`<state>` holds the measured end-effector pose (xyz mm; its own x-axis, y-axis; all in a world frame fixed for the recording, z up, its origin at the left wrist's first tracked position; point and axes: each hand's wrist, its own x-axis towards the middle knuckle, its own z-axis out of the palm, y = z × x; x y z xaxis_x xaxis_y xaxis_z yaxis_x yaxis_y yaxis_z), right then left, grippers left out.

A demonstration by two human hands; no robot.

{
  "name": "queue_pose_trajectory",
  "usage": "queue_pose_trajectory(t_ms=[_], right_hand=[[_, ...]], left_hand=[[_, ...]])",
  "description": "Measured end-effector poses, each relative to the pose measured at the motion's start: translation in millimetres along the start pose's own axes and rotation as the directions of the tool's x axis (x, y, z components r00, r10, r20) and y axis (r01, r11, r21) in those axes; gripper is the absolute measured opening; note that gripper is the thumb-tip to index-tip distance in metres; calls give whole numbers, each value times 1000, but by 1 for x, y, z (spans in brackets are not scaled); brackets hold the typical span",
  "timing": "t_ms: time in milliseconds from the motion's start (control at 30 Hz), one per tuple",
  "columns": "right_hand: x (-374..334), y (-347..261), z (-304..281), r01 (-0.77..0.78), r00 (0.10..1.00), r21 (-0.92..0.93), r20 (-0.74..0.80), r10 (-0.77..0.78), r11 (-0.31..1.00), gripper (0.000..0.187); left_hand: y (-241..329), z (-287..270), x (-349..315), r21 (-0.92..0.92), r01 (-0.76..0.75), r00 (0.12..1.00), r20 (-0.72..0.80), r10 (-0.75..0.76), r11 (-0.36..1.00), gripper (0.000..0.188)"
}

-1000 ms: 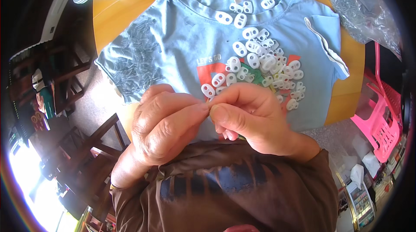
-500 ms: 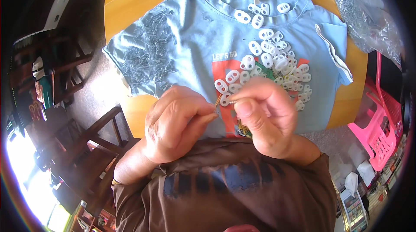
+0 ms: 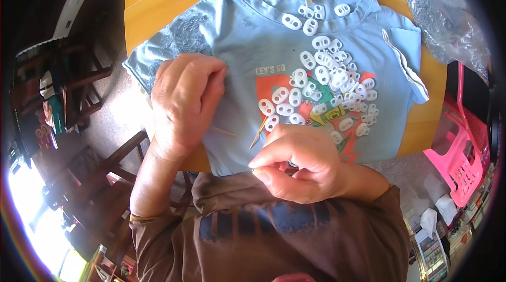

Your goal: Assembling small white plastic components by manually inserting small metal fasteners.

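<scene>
Likely a home: wooden table [image 3: 153,8]; dark wooden furniture [image 3: 126,150] left of table, pink plastic chair [image 3: 453,162] right of it.

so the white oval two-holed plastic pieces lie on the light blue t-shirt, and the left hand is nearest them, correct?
Not the left hand: the head view shows the right hand nearest the white oval two-holed plastic pieces. They do lie on the light blue t-shirt.

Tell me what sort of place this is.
Probably a room in a home, though I can't be certain: a light-blue T-shirt is spread over a wooden table, with a pink plastic chair at the right.
</scene>
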<state>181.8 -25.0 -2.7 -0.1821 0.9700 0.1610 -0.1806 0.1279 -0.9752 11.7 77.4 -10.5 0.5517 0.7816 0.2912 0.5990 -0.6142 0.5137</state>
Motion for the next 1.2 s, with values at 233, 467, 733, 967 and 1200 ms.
queue_pose_trajectory(t_ms=[233,467,733,967,1200], right_hand=[[-2,2,-1,5,1000,77,1,-5,997,13],[-6,7,2,57,998,69,-22,-55,996,13],[-4,0,4,3,998,76,-61,1,997,11],[-5,2,3,0,998,69,-64,5,998,11],[-5,7,2,74,996,49,-55,-71,996,12]], left_hand=[[11,1,13,156,-150,989,9,151,976,25],[33,27,26,-47,-230,948,214,235,972,27],[44,26,34,-74,-144,924,346,160,987,29],[49,25,39,-125,-61,915,388,106,990,21],[44,33,35,-207,-131,908,369,201,970,24]])
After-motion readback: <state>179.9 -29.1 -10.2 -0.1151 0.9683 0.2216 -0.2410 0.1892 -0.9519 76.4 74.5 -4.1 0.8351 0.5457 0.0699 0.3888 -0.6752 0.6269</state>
